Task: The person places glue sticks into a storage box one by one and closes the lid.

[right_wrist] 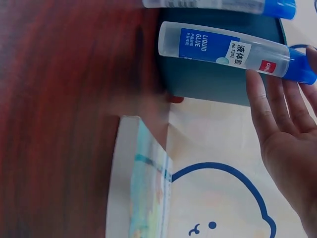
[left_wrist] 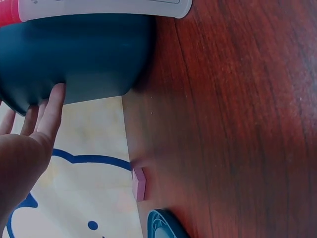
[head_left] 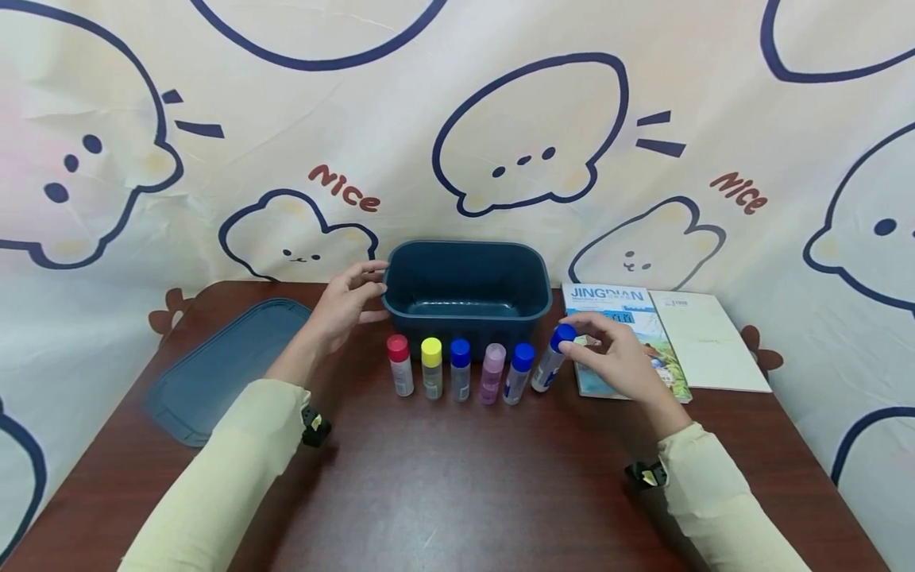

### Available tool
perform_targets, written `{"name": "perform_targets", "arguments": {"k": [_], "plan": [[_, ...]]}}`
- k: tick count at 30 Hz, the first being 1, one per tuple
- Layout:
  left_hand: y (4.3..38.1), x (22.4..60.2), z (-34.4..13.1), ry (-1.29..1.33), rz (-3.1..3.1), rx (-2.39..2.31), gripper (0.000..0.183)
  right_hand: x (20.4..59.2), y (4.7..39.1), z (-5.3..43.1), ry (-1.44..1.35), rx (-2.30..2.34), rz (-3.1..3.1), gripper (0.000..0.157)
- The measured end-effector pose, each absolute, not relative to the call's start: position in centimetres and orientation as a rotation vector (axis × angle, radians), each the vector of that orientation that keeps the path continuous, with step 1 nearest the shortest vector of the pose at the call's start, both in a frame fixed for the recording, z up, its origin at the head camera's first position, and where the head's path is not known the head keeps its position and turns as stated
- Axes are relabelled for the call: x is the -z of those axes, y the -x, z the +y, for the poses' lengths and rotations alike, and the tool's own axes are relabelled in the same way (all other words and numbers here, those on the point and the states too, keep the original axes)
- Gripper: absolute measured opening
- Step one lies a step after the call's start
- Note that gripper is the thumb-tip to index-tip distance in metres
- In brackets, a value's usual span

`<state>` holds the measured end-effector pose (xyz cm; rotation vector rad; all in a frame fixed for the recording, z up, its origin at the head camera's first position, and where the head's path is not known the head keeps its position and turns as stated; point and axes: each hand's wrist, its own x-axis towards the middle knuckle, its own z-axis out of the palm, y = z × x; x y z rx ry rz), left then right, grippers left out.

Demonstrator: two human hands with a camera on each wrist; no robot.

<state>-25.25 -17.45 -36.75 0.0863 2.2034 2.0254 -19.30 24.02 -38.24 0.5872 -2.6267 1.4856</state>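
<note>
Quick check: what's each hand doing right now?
Left hand: open, straight fingers resting against the bin.
Right hand: fingers touch the blue cap of the tilted glue bottle; a pinch cannot be told.

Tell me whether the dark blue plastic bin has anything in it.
Empty: the dark blue plastic bin shows only its bare floor, as far as the head view shows.

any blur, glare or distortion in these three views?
Head view: sharp, wide-angle bend at the edges, soft sheen on the table. Left wrist view: the bin is clear, the near left hand soft. Right wrist view: the glue bottle label is readable, a blurred smear over the table's far edge.
</note>
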Motion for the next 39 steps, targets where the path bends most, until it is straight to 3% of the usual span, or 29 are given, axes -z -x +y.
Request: {"name": "perform_targets", "arguments": {"k": [39], "plan": [[25.3,36.7,-17.8,-0.060,2.064,-2.081,0.046,35.4,20.1,24.1,-0.547,-1.532,-2.492,0.034]]}}
